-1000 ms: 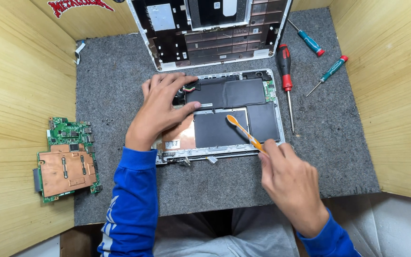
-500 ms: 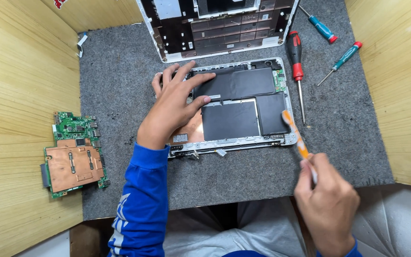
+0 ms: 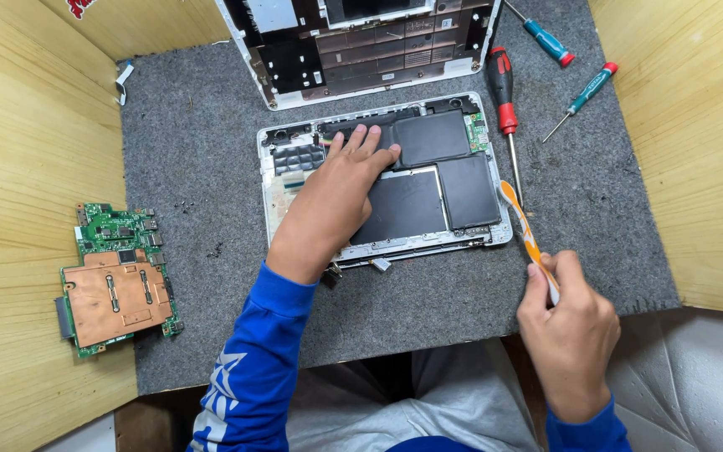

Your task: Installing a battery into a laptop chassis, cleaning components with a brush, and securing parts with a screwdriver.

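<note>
An opened white laptop base (image 3: 495, 238) lies on a grey felt mat (image 3: 194, 167), with black flat battery cells (image 3: 462, 188) exposed inside. My left hand (image 3: 332, 201) rests palm down on the cells, fingertips near the upper edge. My right hand (image 3: 566, 322) is at the near right, off the laptop, gripping an orange and white pry tool (image 3: 525, 230). The tool's tip points up beside the base's right edge.
A detached white laptop lid (image 3: 361, 50) lies at the far edge. A red-handled screwdriver (image 3: 504, 100) and two teal-handled ones (image 3: 550, 38) (image 3: 583, 100) lie at the right. A green circuit board with a copper plate (image 3: 115, 280) sits on the wooden surface at left.
My right hand has pulled the pry tool off the battery cells, down and to the right, clear of the base. My left hand stays pressed on the cells.
</note>
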